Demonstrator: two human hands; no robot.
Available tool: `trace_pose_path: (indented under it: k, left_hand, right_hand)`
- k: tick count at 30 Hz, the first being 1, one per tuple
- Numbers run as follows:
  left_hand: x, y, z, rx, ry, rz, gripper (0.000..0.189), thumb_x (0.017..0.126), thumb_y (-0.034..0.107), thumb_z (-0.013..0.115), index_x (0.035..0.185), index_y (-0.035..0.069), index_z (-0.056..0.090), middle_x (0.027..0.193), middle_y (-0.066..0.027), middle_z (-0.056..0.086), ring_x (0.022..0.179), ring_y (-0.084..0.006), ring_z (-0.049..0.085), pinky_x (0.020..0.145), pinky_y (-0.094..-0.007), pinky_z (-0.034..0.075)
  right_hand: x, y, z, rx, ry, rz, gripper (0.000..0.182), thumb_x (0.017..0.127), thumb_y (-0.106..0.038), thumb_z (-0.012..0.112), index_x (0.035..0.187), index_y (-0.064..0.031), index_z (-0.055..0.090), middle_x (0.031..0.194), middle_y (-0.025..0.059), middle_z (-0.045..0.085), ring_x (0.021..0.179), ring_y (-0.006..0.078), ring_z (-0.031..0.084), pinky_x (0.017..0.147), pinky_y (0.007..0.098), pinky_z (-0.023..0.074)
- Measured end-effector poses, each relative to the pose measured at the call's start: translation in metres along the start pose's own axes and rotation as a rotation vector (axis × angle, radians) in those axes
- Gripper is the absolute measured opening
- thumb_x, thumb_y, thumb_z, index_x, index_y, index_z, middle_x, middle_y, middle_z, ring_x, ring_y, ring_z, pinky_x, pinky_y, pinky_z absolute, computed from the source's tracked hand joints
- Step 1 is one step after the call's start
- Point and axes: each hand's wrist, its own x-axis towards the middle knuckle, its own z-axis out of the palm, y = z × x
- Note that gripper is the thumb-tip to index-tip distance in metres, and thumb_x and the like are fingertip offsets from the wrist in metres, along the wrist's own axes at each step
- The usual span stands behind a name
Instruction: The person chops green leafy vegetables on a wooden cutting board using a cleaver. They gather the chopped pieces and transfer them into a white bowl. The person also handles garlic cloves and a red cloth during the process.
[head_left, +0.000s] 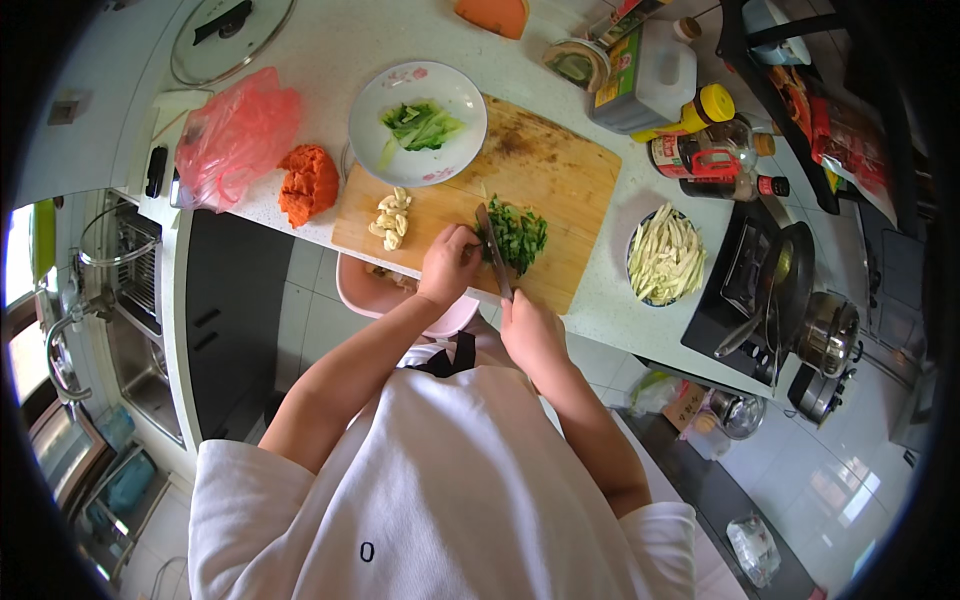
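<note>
My right hand (529, 322) is closed on the handle of a kitchen knife (493, 244), whose blade stands over the wooden cutting board (555, 161). Chopped green leaves (523, 236) lie against the blade's right side. Just left of the blade, my left hand (451, 262) has its fingers bent down at the edge of the greens; what lies under the fingertips is mostly hidden. Peeled garlic cloves (391, 217) form a small pile near the board's left end. A floral white plate (364, 146) with cut leafy greens (421, 126) overlaps the board's upper left corner.
Left are a crumpled orange cloth (307, 185), a pink plastic bag (244, 135) and a glass lid (259, 41). Below the counter edge is a pink bin (360, 289). A bowl of pale vegetable strips (666, 255), sauce bottles (705, 154) and a stove with a wok (787, 262) stand right.
</note>
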Motion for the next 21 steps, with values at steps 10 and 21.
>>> trace_pose_path:
  k: [10,21]
  left_hand:
    - [0.001,-0.001,-0.003,0.005,-0.055,-0.011,0.013,0.075,0.001,0.063,0.086,0.004,0.056,0.088,-0.0134,0.057,0.081,-0.0344,0.059,0.068,-0.0394,0.049]
    - [-0.001,-0.010,0.002,0.034,0.003,0.109,0.013,0.077,0.002,0.063,0.087,0.004,0.056,0.088,-0.0138,0.057,0.083,-0.0366,0.057,0.071,-0.0417,0.048]
  right_hand:
    - [0.014,-0.001,0.025,-0.010,0.118,-0.070,0.019,0.093,-0.021,0.049,0.092,-0.0021,0.053,0.066,0.0201,0.064,0.064,0.0395,0.065,0.059,0.0503,0.0501]
    - [0.032,0.001,0.035,0.136,0.168,0.020,0.022,0.094,-0.026,0.049,0.096,-0.0046,0.053,0.070,0.0218,0.064,0.068,0.0432,0.063,0.061,0.0542,0.0483]
